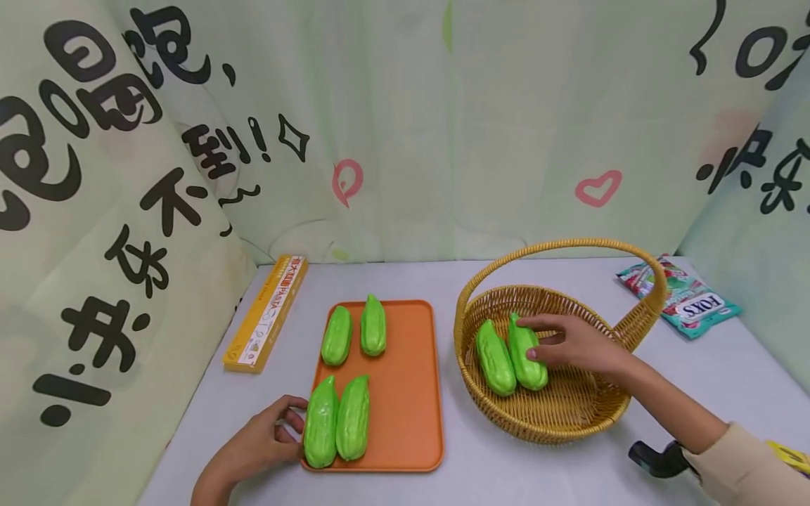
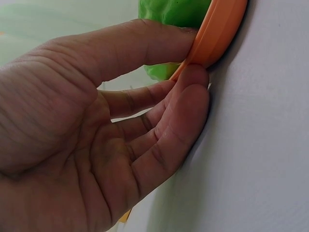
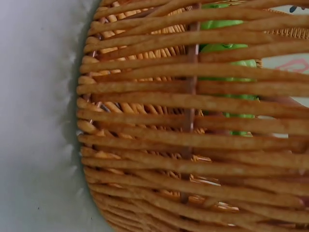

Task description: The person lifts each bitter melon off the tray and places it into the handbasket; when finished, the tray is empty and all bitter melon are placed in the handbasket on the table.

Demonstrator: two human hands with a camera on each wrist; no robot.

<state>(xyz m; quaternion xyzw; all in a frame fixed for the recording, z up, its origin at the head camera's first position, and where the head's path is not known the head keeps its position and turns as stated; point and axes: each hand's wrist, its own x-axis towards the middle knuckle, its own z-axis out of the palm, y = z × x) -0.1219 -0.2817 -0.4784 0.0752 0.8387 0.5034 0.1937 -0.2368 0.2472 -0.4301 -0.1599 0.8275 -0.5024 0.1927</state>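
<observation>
At the tray's left edge, my left hand pinches the rim of the orange tray; the left wrist view shows the thumb at the rim and fingers beneath it. Two green bitter melons lie side by side near that hand, and two more lie at the tray's far end. Inside the wicker basket, my right hand holds a bitter melon with thumb and fingers. Another bitter melon lies just left of it. Basket weave hides most of the right wrist view.
A yellow pasta box lies left of the tray. Behind the basket on the right is a FOX'S candy bag. A black curved object and a yellow item lie near the right sleeve. The basket's tall handle arches above it.
</observation>
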